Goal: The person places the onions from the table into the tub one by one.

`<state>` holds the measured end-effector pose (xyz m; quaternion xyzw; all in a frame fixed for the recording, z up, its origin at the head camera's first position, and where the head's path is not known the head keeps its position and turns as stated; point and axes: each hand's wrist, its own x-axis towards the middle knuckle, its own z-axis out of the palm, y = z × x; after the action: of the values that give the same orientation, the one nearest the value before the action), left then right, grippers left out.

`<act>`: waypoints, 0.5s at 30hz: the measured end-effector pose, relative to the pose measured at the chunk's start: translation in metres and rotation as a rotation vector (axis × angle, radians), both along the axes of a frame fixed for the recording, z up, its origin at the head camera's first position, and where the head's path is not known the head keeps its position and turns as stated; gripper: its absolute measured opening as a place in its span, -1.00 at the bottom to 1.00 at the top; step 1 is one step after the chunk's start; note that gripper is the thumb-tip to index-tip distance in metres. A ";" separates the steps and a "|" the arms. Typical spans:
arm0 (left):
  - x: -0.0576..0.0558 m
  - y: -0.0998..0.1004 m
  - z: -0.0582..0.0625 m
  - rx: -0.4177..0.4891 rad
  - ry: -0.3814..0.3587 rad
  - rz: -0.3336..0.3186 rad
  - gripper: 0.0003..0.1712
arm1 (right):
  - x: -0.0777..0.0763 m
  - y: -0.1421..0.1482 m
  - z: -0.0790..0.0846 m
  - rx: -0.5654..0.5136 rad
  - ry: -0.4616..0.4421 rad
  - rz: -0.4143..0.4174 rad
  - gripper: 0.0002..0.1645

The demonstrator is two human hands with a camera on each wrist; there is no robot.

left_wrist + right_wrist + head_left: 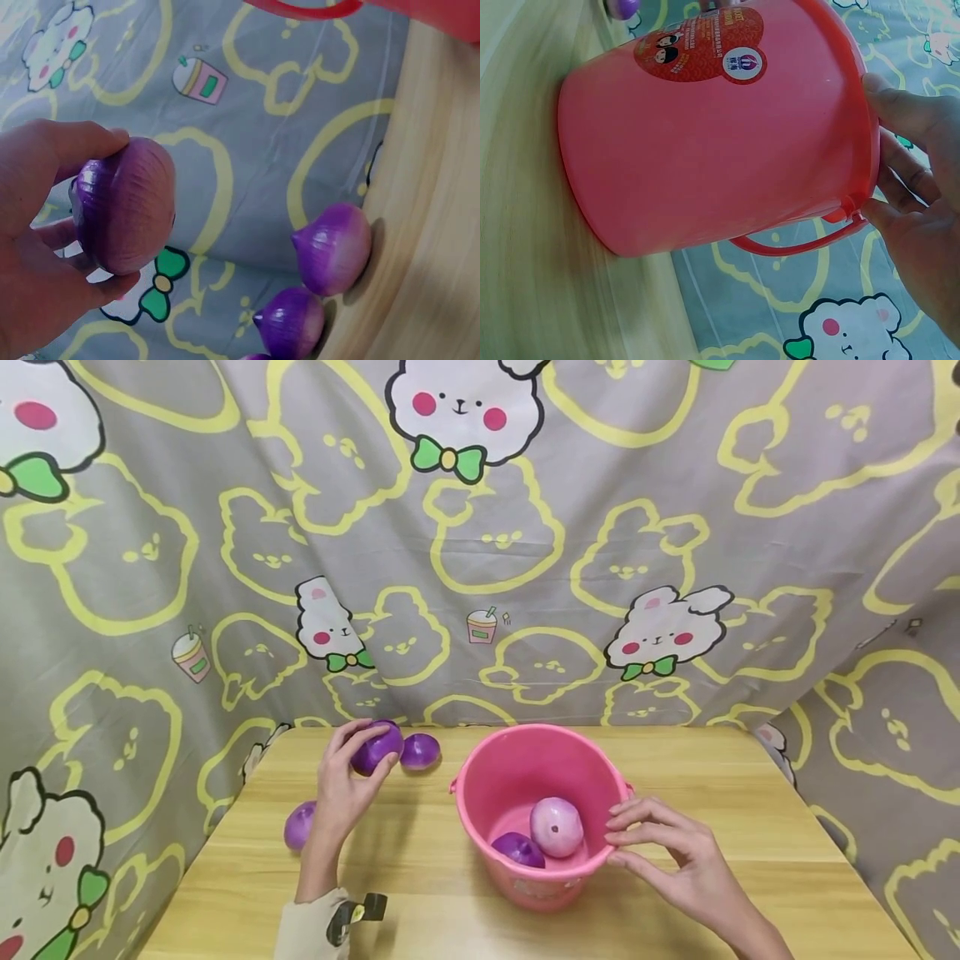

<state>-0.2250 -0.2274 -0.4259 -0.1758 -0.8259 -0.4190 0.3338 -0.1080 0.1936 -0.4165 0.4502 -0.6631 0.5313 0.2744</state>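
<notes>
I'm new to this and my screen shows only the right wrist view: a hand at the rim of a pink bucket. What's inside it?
Observer: Two onions lie in the bucket.
Visitor: Oh! What's the person's other hand up to?
Observer: The left hand holds a third onion.
Visitor: And is anything near that arm?
Observer: Yes, in the head view another onion sits on the table, partly hidden behind the left forearm.
</notes>
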 end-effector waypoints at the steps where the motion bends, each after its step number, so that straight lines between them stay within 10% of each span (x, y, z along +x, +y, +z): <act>1: 0.001 0.000 0.001 0.003 0.004 -0.004 -0.56 | 0.000 0.000 0.000 -0.001 -0.006 0.003 -0.68; 15: 0.017 0.006 0.023 0.061 -0.019 -0.064 -0.54 | 0.002 -0.001 0.000 0.001 -0.027 -0.002 -0.63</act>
<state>-0.2079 -0.2214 -0.4034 -0.1878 -0.8098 -0.4560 0.3176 -0.1064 0.1927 -0.4163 0.4426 -0.6673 0.5368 0.2658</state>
